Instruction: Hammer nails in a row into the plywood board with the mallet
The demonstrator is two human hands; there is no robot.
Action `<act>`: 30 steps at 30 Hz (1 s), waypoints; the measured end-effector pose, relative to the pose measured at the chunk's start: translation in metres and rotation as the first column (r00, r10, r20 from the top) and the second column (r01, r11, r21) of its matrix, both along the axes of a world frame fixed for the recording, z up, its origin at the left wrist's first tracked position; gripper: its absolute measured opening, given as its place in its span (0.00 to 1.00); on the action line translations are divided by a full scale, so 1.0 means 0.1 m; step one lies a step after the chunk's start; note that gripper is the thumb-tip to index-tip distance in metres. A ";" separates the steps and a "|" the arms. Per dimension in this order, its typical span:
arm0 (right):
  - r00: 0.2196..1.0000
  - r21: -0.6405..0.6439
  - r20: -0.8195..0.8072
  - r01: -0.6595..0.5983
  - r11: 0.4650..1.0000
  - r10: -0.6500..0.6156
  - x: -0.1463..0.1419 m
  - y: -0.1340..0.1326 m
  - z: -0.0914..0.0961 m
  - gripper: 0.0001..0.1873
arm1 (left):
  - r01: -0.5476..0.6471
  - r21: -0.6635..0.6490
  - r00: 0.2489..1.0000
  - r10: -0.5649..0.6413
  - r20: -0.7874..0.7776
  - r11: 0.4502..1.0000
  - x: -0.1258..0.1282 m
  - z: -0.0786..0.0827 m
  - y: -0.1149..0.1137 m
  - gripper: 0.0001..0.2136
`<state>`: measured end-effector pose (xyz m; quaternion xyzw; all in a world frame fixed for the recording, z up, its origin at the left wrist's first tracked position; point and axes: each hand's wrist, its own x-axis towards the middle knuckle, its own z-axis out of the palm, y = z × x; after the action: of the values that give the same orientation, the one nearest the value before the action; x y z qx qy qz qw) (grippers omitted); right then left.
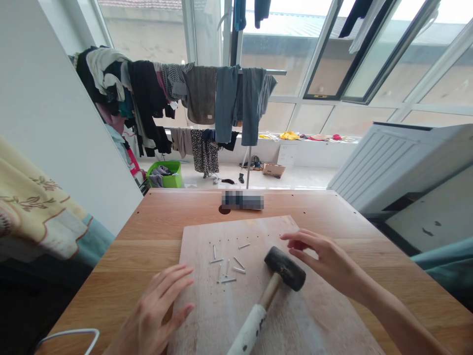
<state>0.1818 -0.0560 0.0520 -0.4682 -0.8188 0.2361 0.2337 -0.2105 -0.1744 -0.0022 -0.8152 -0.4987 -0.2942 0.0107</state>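
A pale wooden board (207, 320) lies flat on the table, with rows of small holes or dots near its far side. My left hand (157, 303) is at the board's left edge, its fingers apart and holding nothing. Beyond the hammer's head, my right hand (314, 246) hovers over or rests on the board's right side; its fingers are loosely curved, apart and empty. Between the hands lies a mallet-like hammer (284, 268) with a black head and a wooden handle wrapped in white. Several loose nails (228, 281) are scattered on the board left of the hammer's head.
The wooden table (121, 261) carries a blurred-out item (243, 200) near a dark round hole at its far edge. A white cable (92, 335) is at lower left. Behind stand a laundry rack (273, 72) with clothes, a green basket (177, 175) and a white appliance (391, 162).
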 end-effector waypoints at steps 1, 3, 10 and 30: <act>0.994 0.033 0.017 0.106 0.994 -0.106 0.13 -0.10 -0.11 0.17 | 0.004 0.024 0.999 -0.003 -0.038 1.000 -0.05 -0.07 -0.10 0.14; 0.946 0.174 0.105 0.288 0.942 -0.308 0.36 -0.31 -0.37 0.22 | 0.026 0.081 0.994 -0.018 -0.103 0.996 -0.13 -0.20 -0.26 0.18; 0.857 0.288 0.209 0.407 0.867 -0.472 0.69 -0.65 -0.91 0.27 | -0.062 0.191 0.969 0.105 -0.224 0.980 -0.16 -0.29 -0.40 0.25; 0.966 0.317 0.206 0.085 0.945 -0.156 -0.68 -0.83 -0.65 0.22 | -0.476 0.045 0.875 0.478 -0.074 0.878 -1.14 -0.14 -0.76 0.21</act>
<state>0.1141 -0.1391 -0.0134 -0.4997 -0.8365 0.0363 0.2218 -0.3244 -0.2505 -0.0161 -0.6784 -0.6796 -0.2546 0.1140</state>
